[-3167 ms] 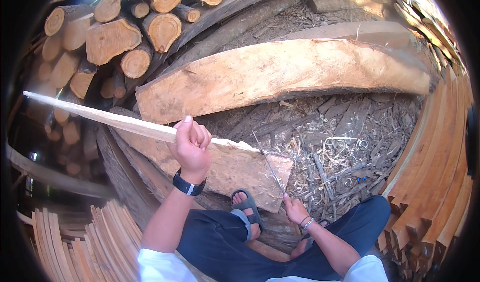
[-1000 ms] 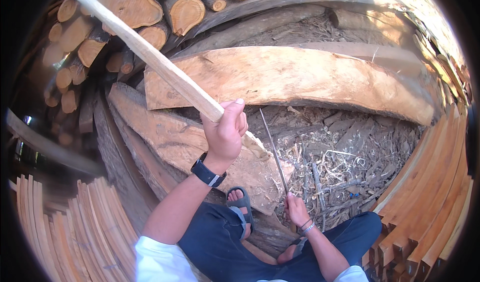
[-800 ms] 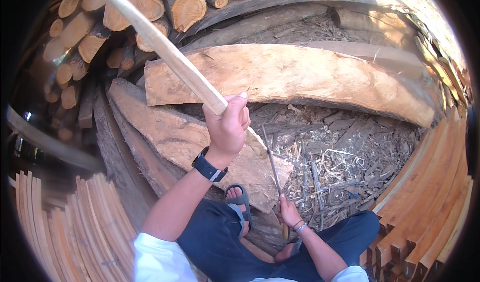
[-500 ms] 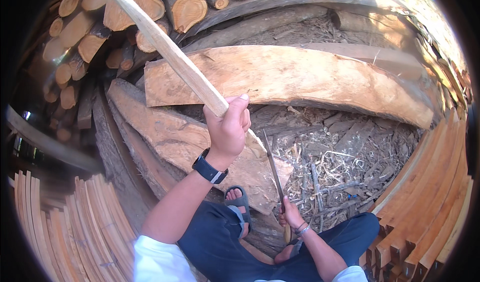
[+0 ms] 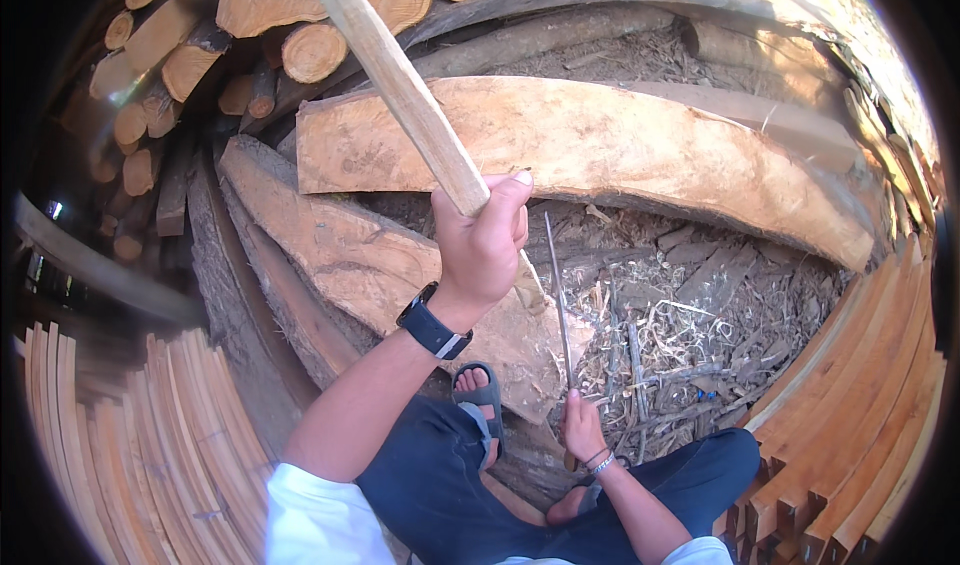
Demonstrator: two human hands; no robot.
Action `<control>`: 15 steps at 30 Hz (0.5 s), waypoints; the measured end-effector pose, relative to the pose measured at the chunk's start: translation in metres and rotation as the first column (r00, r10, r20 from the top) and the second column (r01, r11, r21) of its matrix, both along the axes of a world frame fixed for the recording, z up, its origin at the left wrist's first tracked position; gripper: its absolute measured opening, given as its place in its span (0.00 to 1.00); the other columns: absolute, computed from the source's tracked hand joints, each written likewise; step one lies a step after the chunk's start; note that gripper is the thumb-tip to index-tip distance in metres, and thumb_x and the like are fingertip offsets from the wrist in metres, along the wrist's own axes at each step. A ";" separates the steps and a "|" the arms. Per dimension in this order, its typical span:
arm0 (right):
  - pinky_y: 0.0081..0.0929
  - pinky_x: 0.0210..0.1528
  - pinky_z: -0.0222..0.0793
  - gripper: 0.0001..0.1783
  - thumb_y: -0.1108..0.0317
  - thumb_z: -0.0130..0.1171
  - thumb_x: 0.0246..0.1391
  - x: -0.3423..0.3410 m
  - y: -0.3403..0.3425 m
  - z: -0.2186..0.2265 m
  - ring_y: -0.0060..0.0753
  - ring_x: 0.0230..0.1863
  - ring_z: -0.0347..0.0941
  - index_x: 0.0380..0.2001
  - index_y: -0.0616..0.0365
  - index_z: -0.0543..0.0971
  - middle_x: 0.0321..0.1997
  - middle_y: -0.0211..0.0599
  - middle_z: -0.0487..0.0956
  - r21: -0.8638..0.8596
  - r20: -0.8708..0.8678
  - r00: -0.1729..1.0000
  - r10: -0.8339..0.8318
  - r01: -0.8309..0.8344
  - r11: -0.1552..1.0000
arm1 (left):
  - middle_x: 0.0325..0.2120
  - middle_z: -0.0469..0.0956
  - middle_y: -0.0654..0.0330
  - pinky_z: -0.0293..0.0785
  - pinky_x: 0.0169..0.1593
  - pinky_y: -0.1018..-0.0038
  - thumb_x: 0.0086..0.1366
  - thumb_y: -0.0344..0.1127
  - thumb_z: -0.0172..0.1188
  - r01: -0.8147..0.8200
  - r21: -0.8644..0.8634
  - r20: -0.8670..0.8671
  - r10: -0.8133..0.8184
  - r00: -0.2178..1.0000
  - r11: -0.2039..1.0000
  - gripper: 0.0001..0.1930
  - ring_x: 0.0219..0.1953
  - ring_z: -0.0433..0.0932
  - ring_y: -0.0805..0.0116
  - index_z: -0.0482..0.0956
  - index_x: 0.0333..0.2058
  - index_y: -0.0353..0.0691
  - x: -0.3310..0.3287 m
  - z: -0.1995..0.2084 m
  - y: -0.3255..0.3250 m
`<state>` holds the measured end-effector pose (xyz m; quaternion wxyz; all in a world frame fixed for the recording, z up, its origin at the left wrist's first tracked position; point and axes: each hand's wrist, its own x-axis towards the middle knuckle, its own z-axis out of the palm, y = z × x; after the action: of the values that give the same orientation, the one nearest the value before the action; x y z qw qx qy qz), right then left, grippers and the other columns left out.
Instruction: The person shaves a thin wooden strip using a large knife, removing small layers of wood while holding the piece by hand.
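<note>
Steeper than a few seconds ago, when it slanted only gently toward my left, the pale stick [image 5: 400, 85] now rises up and away from my left hand [image 5: 480, 250], its far end running past the top of the view. That hand is wrapped tightly around it, thumb uppermost. Lower and well apart from it, my right hand [image 5: 582, 427] is clasped around the grip of a long, thin knife [image 5: 562, 315], its grey blade pointing away from me. The stick's short near end pokes out below my left hand, just beside the blade; whether wood and metal touch, I can't quite tell. I'd judge this a paring step, between strokes; the next would call for a firm left hold and a shallow blade angle. The stick looks squarish and matte, roughly hewn. Below my left hand lies a tan, rough-faced slab [image 5: 350, 275]; beyond both hands arches a broader curved slab [image 5: 570, 130], dark along its near edge. Curly, straw-pale shavings [image 5: 680, 320] lie past my right hand.
</note>
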<state>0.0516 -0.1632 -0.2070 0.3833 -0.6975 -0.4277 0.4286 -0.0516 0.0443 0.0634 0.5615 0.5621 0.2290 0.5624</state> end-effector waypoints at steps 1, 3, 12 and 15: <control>0.33 0.21 0.66 0.37 0.44 0.33 0.64 -0.001 0.001 -0.008 0.35 0.14 0.71 0.16 0.66 0.72 0.10 0.40 0.69 -0.229 -0.048 0.998 0.039 -0.049 0.972 | 0.06 0.49 0.69 0.44 0.14 0.77 0.64 0.30 0.46 -0.011 -0.004 -0.011 0.011 1.000 1.000 0.21 0.08 0.46 0.79 0.54 0.11 0.43 0.000 -0.001 -0.001; 0.34 0.18 0.61 0.36 0.43 0.34 0.64 0.007 -0.001 -0.011 0.32 0.11 0.64 0.13 0.62 0.68 0.09 0.35 0.66 -0.263 -0.075 0.997 0.021 -0.040 0.964 | 0.06 0.49 0.69 0.44 0.15 0.77 0.64 0.30 0.46 -0.032 0.000 -0.028 0.032 0.999 0.999 0.21 0.08 0.46 0.79 0.54 0.11 0.43 -0.003 -0.002 -0.001; 0.24 0.11 0.54 0.32 0.37 0.34 0.61 0.031 0.002 0.009 0.23 0.08 0.55 0.19 0.55 0.63 0.11 0.28 0.60 -0.448 -0.885 0.268 -0.381 -0.267 0.853 | 0.06 0.50 0.69 0.45 0.14 0.78 0.64 0.30 0.45 -0.001 0.000 0.010 0.001 1.000 1.000 0.21 0.08 0.46 0.79 0.54 0.12 0.44 -0.002 -0.001 0.005; 0.25 0.12 0.57 0.33 0.39 0.32 0.63 0.022 0.001 0.005 0.25 0.10 0.60 0.16 0.55 0.64 0.10 0.30 0.63 -0.422 -0.660 0.729 -0.178 -0.164 0.892 | 0.06 0.50 0.69 0.45 0.14 0.78 0.64 0.30 0.46 -0.024 0.000 0.001 0.024 1.000 1.000 0.21 0.08 0.46 0.79 0.53 0.12 0.44 -0.002 0.000 0.004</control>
<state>0.0731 -0.1625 -0.2019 0.3419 -0.5612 -0.1416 0.7403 -0.0537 0.0483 0.0630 0.5548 0.5591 0.2353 0.5694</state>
